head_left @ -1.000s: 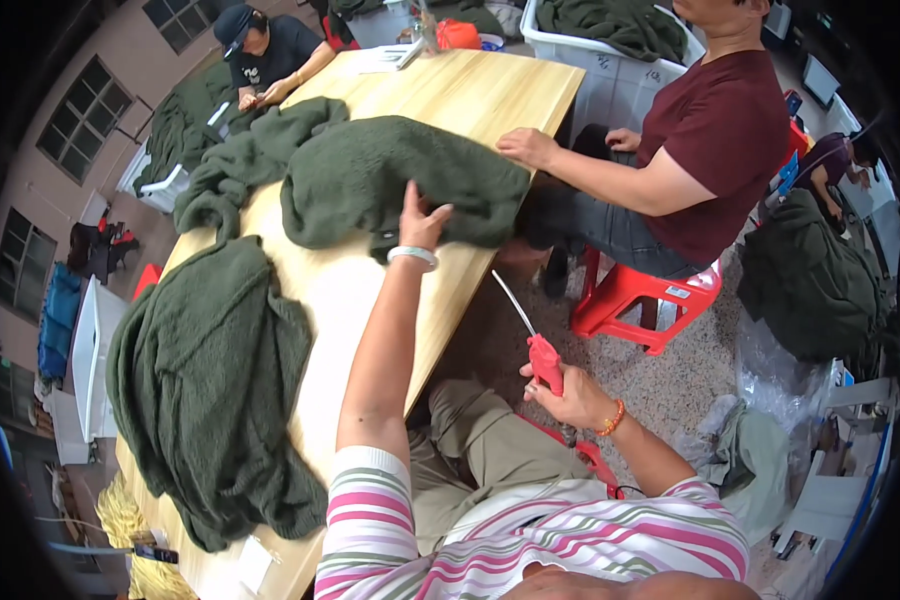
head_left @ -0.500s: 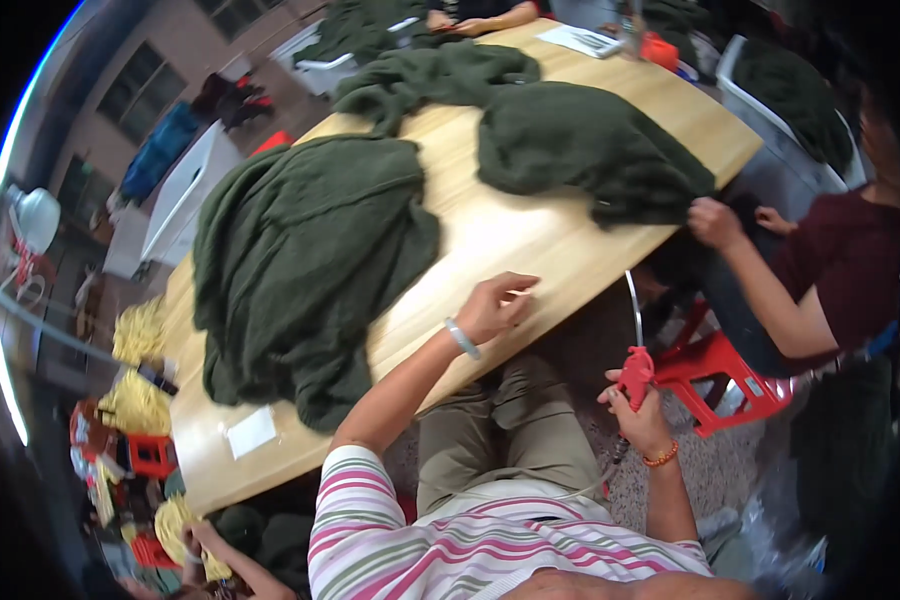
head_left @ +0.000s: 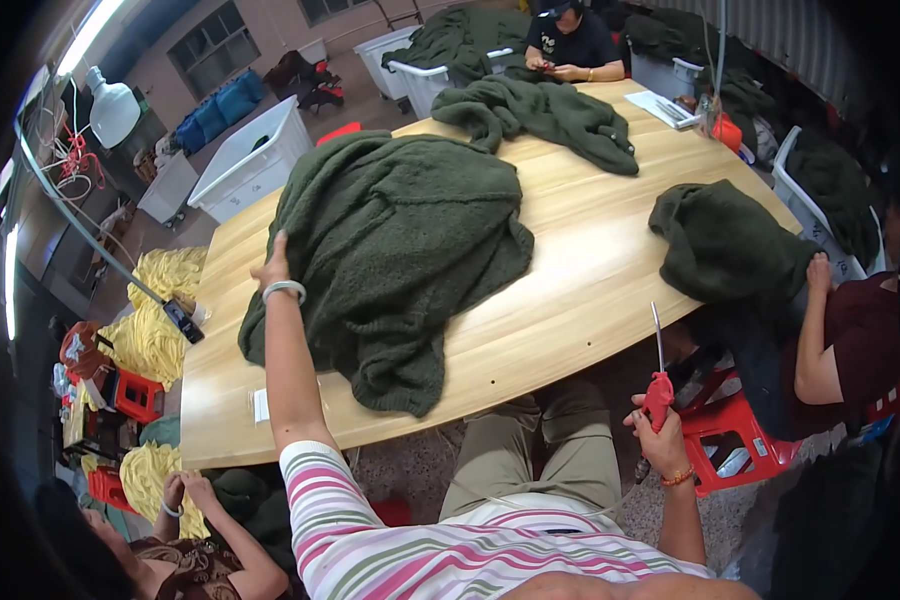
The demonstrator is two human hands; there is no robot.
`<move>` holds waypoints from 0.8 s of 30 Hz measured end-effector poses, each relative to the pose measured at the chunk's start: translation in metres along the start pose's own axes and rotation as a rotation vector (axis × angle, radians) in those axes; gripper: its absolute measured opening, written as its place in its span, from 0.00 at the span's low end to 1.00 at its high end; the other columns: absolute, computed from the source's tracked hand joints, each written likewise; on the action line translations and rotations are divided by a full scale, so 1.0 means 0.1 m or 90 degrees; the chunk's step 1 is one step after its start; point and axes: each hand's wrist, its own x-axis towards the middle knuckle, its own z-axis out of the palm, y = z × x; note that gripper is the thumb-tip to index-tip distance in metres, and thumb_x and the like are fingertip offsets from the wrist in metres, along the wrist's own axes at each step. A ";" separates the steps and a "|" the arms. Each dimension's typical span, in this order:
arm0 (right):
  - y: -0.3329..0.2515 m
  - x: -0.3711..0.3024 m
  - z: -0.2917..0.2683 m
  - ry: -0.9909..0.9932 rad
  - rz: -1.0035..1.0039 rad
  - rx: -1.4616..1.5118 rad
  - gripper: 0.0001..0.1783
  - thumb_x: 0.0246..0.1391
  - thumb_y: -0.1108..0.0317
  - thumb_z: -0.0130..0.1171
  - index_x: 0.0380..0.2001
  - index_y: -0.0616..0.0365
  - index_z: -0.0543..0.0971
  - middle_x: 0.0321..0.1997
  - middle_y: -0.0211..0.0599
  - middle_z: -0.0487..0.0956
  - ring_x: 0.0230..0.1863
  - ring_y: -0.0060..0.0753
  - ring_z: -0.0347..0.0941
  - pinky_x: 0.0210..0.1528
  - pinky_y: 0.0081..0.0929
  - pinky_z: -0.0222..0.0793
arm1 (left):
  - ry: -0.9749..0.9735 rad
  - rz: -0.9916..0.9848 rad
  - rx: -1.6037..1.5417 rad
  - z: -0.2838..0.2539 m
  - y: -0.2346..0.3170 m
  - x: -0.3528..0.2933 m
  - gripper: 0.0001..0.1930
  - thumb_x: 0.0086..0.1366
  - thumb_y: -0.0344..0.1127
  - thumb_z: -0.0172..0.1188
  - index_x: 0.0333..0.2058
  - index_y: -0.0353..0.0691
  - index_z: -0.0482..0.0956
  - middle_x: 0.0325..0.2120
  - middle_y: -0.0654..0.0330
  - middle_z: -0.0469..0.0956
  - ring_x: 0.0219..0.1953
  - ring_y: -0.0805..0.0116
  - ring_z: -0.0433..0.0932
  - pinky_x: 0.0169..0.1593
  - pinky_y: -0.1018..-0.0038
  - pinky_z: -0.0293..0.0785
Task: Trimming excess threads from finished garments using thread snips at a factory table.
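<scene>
A dark green knitted sweater (head_left: 400, 235) lies spread and rumpled across the left part of the wooden table (head_left: 570, 270). My left hand (head_left: 274, 268) is at its left edge, thumb apart and fingers against the cloth, taking hold of the fabric; the fingertips are partly hidden. In front of the table's near edge, my right hand (head_left: 660, 440) is wrapped round a red air blow gun (head_left: 658, 398). Its thin metal nozzle points up towards the table. A hose trails below that hand.
At the right, a person's hand (head_left: 820, 275) holds another green garment (head_left: 725, 240) on the table. A third garment (head_left: 540, 120) lies at the far side, near a seated person (head_left: 575, 50). White bins (head_left: 255, 160) and red stools (head_left: 735, 440) stand around. A lamp (head_left: 115, 110) hangs left.
My left hand has gone from above the bare tabletop to the sweater's left edge. My right hand keeps the blow gun. The neighbour's garment has shifted right, away from the far one.
</scene>
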 end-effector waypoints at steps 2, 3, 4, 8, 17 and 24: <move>-0.09 -0.02 0.04 -0.011 -0.020 -0.011 0.12 0.56 0.71 0.52 0.43 0.64 0.73 0.29 0.34 0.78 0.27 0.19 0.74 0.29 0.18 0.70 | -0.146 -0.135 -0.291 0.03 -0.16 0.49 0.43 0.43 0.50 0.73 0.53 0.29 0.67 0.49 0.44 0.71 0.49 0.55 0.72 0.55 0.65 0.66; -0.14 -0.04 0.04 -0.016 -0.010 -0.020 0.13 0.56 0.71 0.53 0.43 0.64 0.73 0.28 0.33 0.78 0.26 0.19 0.73 0.28 0.19 0.70 | -0.155 -0.138 -0.343 0.05 -0.10 0.44 0.34 0.46 0.44 0.71 0.49 0.29 0.71 0.46 0.46 0.74 0.46 0.59 0.74 0.53 0.67 0.68; -0.17 -0.06 0.03 -0.023 0.000 -0.029 0.13 0.56 0.70 0.53 0.43 0.65 0.73 0.28 0.33 0.78 0.26 0.19 0.73 0.28 0.19 0.69 | -0.161 -0.140 -0.394 0.03 -0.01 0.38 0.26 0.50 0.38 0.69 0.45 0.29 0.75 0.42 0.49 0.76 0.42 0.62 0.76 0.50 0.69 0.70; -0.11 -0.12 0.00 -0.013 -0.004 -0.023 0.13 0.55 0.70 0.53 0.44 0.64 0.73 0.27 0.31 0.78 0.25 0.17 0.70 0.28 0.18 0.68 | -0.329 0.208 -0.568 0.30 0.47 0.10 0.11 0.57 0.24 0.59 0.40 0.34 0.78 0.35 0.60 0.79 0.37 0.72 0.76 0.45 0.78 0.71; -0.16 -0.12 -0.01 0.035 0.024 0.015 0.13 0.55 0.71 0.52 0.44 0.63 0.73 0.27 0.30 0.78 0.25 0.17 0.70 0.29 0.18 0.68 | -1.053 0.455 -0.186 -0.06 0.17 -2.87 0.09 0.56 0.19 0.54 0.36 0.34 0.78 0.32 0.66 0.77 0.35 0.80 0.73 0.40 0.83 0.69; -0.06 -0.12 -0.13 0.021 0.039 0.009 0.14 0.55 0.70 0.52 0.44 0.61 0.73 0.27 0.29 0.78 0.25 0.17 0.69 0.30 0.19 0.67 | -1.090 0.528 0.064 -0.56 -0.65 -3.15 0.25 0.53 0.27 0.62 0.51 0.38 0.69 0.27 0.63 0.74 0.31 0.77 0.72 0.39 0.78 0.70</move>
